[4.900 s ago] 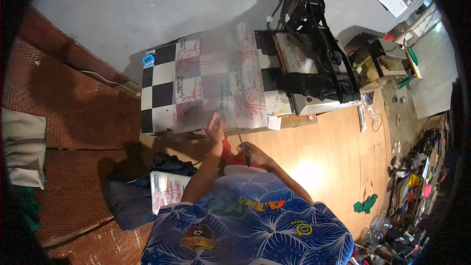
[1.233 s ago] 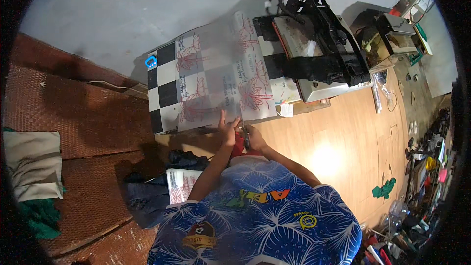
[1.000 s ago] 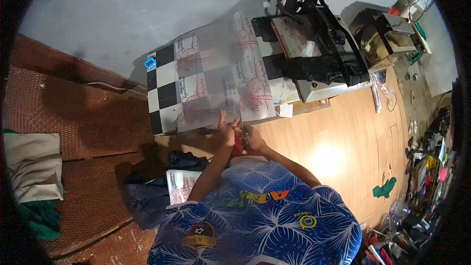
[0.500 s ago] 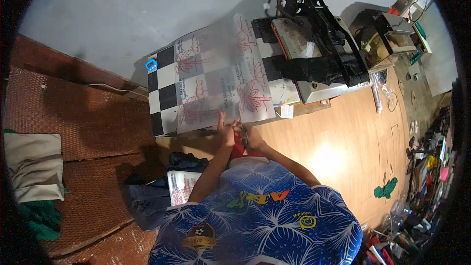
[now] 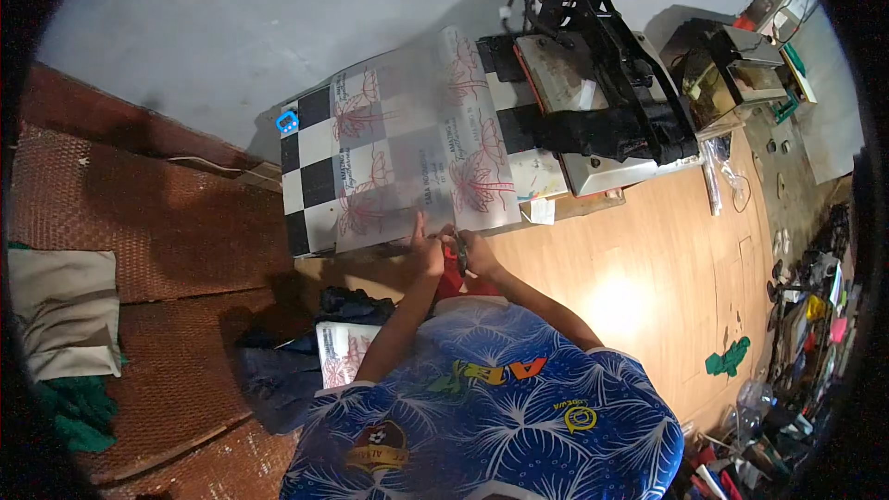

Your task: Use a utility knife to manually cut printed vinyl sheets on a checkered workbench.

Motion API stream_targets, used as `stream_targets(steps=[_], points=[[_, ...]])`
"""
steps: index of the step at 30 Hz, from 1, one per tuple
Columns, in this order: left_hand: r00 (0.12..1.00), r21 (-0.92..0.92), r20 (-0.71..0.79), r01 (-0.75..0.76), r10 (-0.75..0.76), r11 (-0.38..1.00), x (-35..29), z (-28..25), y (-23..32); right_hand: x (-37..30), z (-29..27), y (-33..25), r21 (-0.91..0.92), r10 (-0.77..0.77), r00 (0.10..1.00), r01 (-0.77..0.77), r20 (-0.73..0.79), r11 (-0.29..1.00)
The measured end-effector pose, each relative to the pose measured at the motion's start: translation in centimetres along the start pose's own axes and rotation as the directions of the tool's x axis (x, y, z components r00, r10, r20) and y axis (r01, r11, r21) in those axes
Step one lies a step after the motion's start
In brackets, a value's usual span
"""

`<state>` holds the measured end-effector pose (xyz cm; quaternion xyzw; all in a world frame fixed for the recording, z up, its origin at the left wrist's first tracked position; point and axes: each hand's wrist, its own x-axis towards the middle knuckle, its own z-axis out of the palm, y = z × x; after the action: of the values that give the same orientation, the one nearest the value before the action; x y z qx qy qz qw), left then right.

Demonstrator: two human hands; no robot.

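Observation:
A translucent film sheet (image 5: 405,167) printed with red palm trees and dark lettering lies over a black-and-white checkered table (image 5: 293,187). At its near edge, my left hand (image 5: 427,253) pinches the film between thumb and fingers, with one finger stretched out along the sheet. Just to the right, my right hand (image 5: 480,255) is closed around dark-handled scissors (image 5: 461,257). Their blades are at the film's near edge, mostly hidden by my fingers. Both hands are close together in front of my body.
A black heat press (image 5: 602,83) stands on the table's right side. A blue timer (image 5: 287,121) sits at the far left corner. More printed sheets (image 5: 344,352) and dark clothes (image 5: 278,380) lie at lower left. Piled items (image 5: 806,315) line the right side.
My right hand and the scissors have shifted slightly at the film's near edge. My left hand's fingers have drawn closer together; the sheet is almost unmoved.

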<state>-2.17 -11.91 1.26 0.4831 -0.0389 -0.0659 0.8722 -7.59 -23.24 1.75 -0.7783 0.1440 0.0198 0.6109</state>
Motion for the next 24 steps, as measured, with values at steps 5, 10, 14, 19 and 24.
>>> stream_targets(steps=[5,10,14,19,24], points=[[0.972,0.04,0.154,-0.186,0.178,0.982,0.6,-1.6,-1.3,0.5,0.1,-0.1,0.032,0.026,1.0,-0.026,-0.012,0.999],[0.977,0.136,-0.072,0.209,-0.201,0.968,1.2,-1.7,-1.0,0.7,0.1,-0.2,0.003,0.01,1.0,-0.01,-0.005,1.0],[0.988,0.08,-0.102,0.12,-0.112,0.989,1.0,-0.9,-0.7,0.9,0.3,0.2,0.012,0.041,0.999,-0.041,0.008,0.999],[0.965,0.093,-0.162,0.223,-0.206,0.97,1.0,-0.6,0.0,1.0,-0.1,-0.4,-0.014,-0.01,1.0,0.01,0.027,1.0],[0.958,0.169,-0.172,0.256,-0.228,0.952,1.3,-1.1,-0.3,0.8,-1.1,-2.9,0.039,-0.018,0.998,0.016,0.061,0.999]])
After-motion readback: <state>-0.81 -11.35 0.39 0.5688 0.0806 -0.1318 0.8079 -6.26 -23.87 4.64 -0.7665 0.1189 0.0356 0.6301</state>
